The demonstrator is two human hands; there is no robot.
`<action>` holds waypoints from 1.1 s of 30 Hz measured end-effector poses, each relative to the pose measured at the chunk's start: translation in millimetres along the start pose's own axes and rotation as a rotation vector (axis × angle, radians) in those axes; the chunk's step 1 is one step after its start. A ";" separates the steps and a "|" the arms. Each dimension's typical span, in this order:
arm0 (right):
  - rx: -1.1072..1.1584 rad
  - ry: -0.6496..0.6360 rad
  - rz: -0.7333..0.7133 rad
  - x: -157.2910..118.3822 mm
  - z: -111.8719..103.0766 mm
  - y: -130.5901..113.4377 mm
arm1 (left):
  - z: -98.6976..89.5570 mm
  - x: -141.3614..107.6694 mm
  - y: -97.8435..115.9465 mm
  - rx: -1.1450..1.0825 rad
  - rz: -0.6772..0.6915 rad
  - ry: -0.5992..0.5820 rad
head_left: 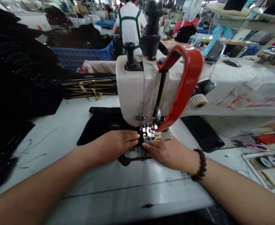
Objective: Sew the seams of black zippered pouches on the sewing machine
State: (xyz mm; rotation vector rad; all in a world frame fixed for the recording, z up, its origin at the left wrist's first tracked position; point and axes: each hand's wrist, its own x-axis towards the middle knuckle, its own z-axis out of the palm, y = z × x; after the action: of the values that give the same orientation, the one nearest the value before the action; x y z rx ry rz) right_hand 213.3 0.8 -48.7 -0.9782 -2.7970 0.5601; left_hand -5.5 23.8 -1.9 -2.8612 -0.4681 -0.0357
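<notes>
A black fabric piece (pixel 100 122) with a small dark label lies on the bed of a white sewing machine (pixel 137 90), running in toward the metal presser foot (pixel 149 132). My left hand (pixel 115 142) rests flat on the near part of this fabric, fingers stretched toward the foot. Just right of the foot, my right hand (pixel 170 151) lies low, with its thumb and a finger stretched toward the fabric edge. Some of its other fingers are hidden behind the foot. A dark beaded bracelet (pixel 199 165) circles the right wrist. The needle tip cannot be made out.
A red curved guard (pixel 189 72) arches over the machine head. Black pieces with gold zippers (pixel 92 86) are stacked behind left, beside a large black pile (pixel 17 62). To the right lie a phone (pixel 204 134), pink-handled snips (pixel 256 147) and a bobbin tray (pixel 266 170). Someone sits beyond.
</notes>
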 end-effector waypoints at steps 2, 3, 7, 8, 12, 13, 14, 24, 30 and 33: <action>0.015 -0.013 0.019 1.0 0.0 -0.6 | 2.7 -0.5 -2.5 -0.003 0.005 0.014; 0.023 -0.018 0.033 1.6 -0.1 -1.0 | 4.4 -1.0 -3.6 -0.003 0.007 0.024; 0.046 -0.054 0.134 4.3 -0.2 -2.6 | 10.7 -2.3 -6.9 0.010 0.004 0.037; 0.047 -0.059 0.155 4.8 0.2 -2.7 | 11.7 -2.2 -7.4 0.017 0.002 0.041; 0.014 -0.013 0.170 5.9 4.0 -1.5 | 13.3 0.4 -9.4 0.074 -0.014 0.102; -0.004 0.008 0.169 5.9 5.3 -1.0 | 13.7 1.4 -10.0 0.088 -0.013 0.116; -0.026 0.036 0.168 5.9 6.7 -0.5 | 14.2 2.4 -10.5 0.099 -0.014 0.125; -0.094 0.189 0.138 6.0 15.0 1.1 | 25.1 4.8 -13.5 0.133 -0.087 0.167; -0.097 0.201 0.135 5.9 15.9 2.0 | 31.6 3.6 -17.9 -0.061 -0.197 0.006; -0.070 0.163 0.142 5.9 16.0 1.2 | 33.7 3.5 -18.7 -0.048 -0.193 0.063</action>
State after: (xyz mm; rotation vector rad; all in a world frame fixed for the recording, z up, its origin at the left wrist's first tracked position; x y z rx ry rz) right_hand 205.6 0.5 -63.9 -1.1869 -2.6341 0.3810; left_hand -8.6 50.1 -30.1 -2.8411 -0.7377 -0.1728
